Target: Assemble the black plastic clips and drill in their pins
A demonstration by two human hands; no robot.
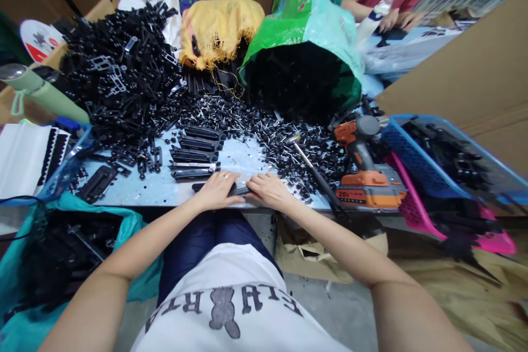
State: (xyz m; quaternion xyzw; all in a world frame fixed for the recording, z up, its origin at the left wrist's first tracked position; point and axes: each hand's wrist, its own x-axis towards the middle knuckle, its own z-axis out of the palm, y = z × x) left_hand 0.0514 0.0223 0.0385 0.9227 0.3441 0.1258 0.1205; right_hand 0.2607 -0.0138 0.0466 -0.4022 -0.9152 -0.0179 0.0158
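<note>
At the front edge of the table, my left hand is closed over a long, narrow black plastic part, whose left end sticks out past the fingers. The fingers of my right hand are closed on the right end of the same part, which is mostly hidden under both hands. Just beyond my left hand lies a row of several similar black parts, side by side. A hammer with a dark grip rests to the right of my right hand.
Small screws and black pieces spread across the table. A black parts heap rises left. An orange cordless drill stands right, beside a blue basket and a pink basket. A green sack lies open behind; another person's hands work beyond.
</note>
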